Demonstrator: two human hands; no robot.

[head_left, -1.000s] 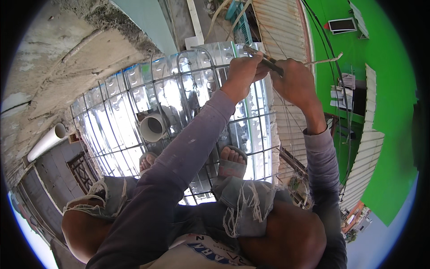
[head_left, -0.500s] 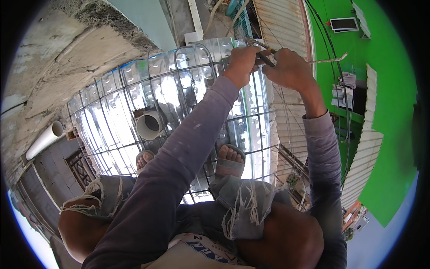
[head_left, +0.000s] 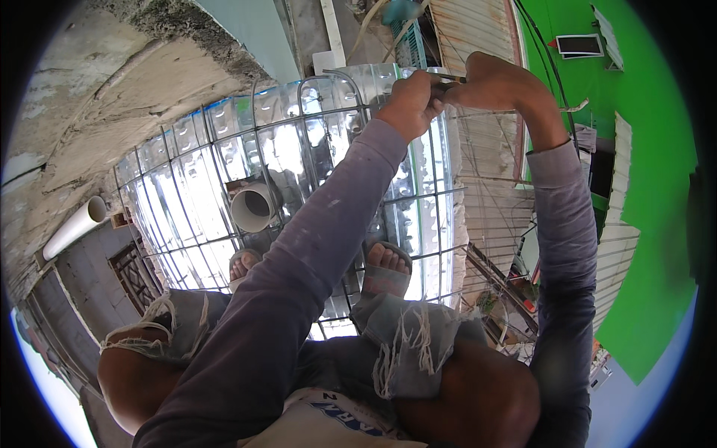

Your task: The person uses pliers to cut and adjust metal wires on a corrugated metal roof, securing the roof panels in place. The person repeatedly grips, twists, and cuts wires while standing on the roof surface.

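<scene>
A squatting person, seen from above. The left hand [head_left: 413, 101] is curled closed around a dark tool [head_left: 443, 86]. The right hand [head_left: 494, 82] meets the tool opposite, wrist bent; its fingers are hidden, so its grip cannot be told. The tool is near the far right corner of a steel grid [head_left: 300, 116] over clear sheeting [head_left: 196, 193]. A white pipe [head_left: 252, 227] opens beyond the left foot [head_left: 243, 263].

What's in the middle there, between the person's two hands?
In the head view, a dark tool lies between the left hand and the right hand. The fingers hide too much to tell its kind.
</scene>
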